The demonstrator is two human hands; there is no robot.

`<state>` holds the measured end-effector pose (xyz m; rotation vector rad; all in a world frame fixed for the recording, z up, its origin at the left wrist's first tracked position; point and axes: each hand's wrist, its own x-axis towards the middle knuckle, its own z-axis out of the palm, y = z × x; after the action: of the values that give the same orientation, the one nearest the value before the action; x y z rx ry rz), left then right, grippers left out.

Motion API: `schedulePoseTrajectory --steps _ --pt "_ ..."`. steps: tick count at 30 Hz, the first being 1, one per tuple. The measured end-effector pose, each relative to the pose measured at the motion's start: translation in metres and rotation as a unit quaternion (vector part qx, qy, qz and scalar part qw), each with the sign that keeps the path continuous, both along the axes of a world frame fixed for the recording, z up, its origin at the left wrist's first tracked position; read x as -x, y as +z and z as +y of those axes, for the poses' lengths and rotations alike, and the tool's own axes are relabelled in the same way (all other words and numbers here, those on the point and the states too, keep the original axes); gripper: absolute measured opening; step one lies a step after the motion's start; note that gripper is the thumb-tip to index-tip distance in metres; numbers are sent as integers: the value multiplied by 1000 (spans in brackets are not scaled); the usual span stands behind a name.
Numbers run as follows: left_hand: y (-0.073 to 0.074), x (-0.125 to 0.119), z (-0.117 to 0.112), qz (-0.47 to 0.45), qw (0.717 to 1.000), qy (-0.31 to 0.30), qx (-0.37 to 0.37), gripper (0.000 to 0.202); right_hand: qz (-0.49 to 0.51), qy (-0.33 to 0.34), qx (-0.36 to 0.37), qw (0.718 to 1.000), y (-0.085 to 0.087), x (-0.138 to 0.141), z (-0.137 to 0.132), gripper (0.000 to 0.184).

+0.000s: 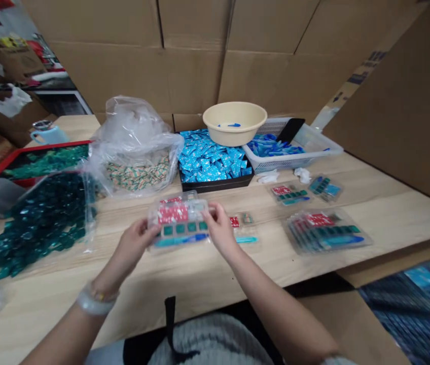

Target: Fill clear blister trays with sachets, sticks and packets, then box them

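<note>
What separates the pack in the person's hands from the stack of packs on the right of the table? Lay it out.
The clear plastic pack looks like a single pack, while the stacked packs overlap in a fanned pile. The pack is gripped by the left hand and right hand, while the stacked packs lie untouched on the wooden table. Both show red labels, teal squares and blue strips.

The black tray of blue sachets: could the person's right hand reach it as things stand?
Probably yes. The right hand holds a clear plastic pack, but only bare tabletop lies ahead of it up to the black tray; the beige basin covers just the tray's back.
</note>
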<state>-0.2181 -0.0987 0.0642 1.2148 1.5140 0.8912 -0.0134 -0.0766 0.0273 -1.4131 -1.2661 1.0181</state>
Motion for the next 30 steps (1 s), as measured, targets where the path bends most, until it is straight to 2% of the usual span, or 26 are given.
schedulePoseTrajectory --steps 3,6,8,10,12,14,15,16,17,18,19,20,22,25,28,30 --pt "-7 -3 43 119 992 41 -31 45 -98 -11 27 995 7 16 52 34" --pt "-25 -2 70 217 975 27 -24 39 -204 1 21 979 1 7 72 30" --pt "-35 1 77 257 966 11 -21 41 -255 -7 -28 966 -7 -26 66 27" --pt "-38 3 77 309 950 25 -30 47 -298 -13 -69 952 -16 -74 53 26" --pt "-34 -3 68 364 923 76 -95 55 -358 10 -79 930 -24 -122 40 26" --pt "-25 -24 53 378 895 104 -212 55 -408 74 -78 907 -33 -156 31 26" --pt "-21 -41 43 360 888 84 -274 48 -426 103 -75 896 -37 -166 28 26" --pt "-19 -60 34 326 893 6 -311 39 -440 123 -71 887 -41 -171 26 25" --pt "-19 -81 25 285 896 -115 -321 33 -452 132 -66 880 -45 -173 24 24" --pt "-22 -102 17 251 884 -244 -311 30 -463 131 -62 874 -48 -172 23 23" --pt "-27 -122 12 232 863 -337 -298 30 -475 124 -60 869 -51 -170 22 23" --pt "-34 -140 8 229 846 -388 -284 31 -489 119 -59 862 -53 -168 21 22" --pt "-52 -167 7 258 826 -425 -266 44 -516 119 -62 846 -55 -167 18 23" --pt "-75 -182 11 307 814 -422 -255 54 -533 128 -81 832 -55 -171 11 23" --pt "-84 -181 13 316 807 -424 -264 52 -515 143 -95 840 -50 -176 7 21" --pt "-83 -178 13 313 802 -431 -269 52 -522 168 -91 831 -44 -178 6 20"
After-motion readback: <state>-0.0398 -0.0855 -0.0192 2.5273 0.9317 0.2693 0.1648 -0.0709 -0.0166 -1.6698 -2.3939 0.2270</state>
